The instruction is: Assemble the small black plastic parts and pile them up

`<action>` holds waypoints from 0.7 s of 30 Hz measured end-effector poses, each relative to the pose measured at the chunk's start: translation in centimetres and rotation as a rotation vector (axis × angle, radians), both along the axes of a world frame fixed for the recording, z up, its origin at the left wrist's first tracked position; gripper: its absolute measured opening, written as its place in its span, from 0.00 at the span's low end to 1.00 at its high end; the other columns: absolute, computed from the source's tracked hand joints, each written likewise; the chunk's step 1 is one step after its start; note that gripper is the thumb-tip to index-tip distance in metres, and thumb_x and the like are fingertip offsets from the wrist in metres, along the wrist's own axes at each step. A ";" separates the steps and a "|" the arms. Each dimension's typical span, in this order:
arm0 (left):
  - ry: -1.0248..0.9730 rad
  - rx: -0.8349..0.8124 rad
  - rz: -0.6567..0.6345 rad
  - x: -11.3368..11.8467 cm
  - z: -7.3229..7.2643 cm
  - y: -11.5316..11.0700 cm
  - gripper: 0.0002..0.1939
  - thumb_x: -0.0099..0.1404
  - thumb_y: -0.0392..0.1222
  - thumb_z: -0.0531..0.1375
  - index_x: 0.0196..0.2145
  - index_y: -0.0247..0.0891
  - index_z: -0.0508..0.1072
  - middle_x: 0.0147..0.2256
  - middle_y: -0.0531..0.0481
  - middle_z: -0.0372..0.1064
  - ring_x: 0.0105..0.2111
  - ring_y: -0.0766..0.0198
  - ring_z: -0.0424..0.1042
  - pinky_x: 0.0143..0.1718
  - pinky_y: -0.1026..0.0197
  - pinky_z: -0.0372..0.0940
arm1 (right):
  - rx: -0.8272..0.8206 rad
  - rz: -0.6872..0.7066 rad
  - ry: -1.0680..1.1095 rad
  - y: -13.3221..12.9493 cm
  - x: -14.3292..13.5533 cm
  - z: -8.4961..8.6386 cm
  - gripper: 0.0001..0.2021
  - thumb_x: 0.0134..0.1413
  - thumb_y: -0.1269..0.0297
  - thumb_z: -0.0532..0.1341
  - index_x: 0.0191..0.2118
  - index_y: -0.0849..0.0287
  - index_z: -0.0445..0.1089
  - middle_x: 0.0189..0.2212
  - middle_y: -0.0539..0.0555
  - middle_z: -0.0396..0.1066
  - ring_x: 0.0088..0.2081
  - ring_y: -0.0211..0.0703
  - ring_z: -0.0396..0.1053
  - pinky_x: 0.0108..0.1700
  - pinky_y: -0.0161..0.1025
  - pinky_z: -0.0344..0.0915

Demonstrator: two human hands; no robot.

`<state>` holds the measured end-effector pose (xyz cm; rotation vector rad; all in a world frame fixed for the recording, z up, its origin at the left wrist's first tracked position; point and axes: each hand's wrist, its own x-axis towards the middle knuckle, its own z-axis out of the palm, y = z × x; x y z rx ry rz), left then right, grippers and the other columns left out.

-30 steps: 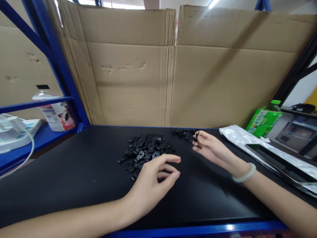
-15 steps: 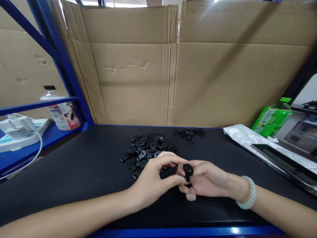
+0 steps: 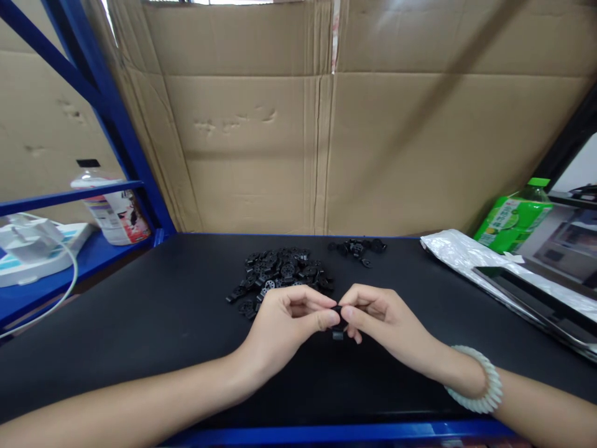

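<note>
Between my two hands is a small black plastic part (image 3: 338,335), its lower tab showing under the fingertips and the rest mostly covered. My left hand (image 3: 291,323) pinches its left side with thumb and fingers. From the right, my right hand (image 3: 380,317) pinches the same part, thumb in front and fingers behind. Just beyond my left hand lies a heap of similar black parts (image 3: 284,267), several of them round with holes. A smaller cluster of black pieces (image 3: 359,247) sits near the table's back edge.
A black table (image 3: 140,323) has a blue front rail (image 3: 326,433). Cardboard (image 3: 252,155) walls off the back. On the right are a silver bag (image 3: 459,249), a dark tablet-like device (image 3: 536,298) and a green bottle (image 3: 517,214). A power strip (image 3: 41,252) and another bottle (image 3: 114,211) stand left.
My right hand has turned over from palm-up to a pinch with its back toward me. The black part has shifted slightly left and now sits between both hands' fingertips.
</note>
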<state>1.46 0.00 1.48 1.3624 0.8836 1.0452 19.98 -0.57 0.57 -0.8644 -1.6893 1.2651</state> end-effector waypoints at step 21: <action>0.045 0.062 0.013 0.2 0.5 -0.4 0.04 0.54 0.38 0.67 0.28 0.34 0.79 0.22 0.52 0.75 0.24 0.67 0.73 0.29 0.67 0.70 | 0.153 -0.138 -0.066 -0.5 -0.2 -0.3 0.13 0.57 0.55 0.60 0.28 0.60 0.67 0.21 0.49 0.67 0.23 0.34 0.63 0.25 0.32 0.61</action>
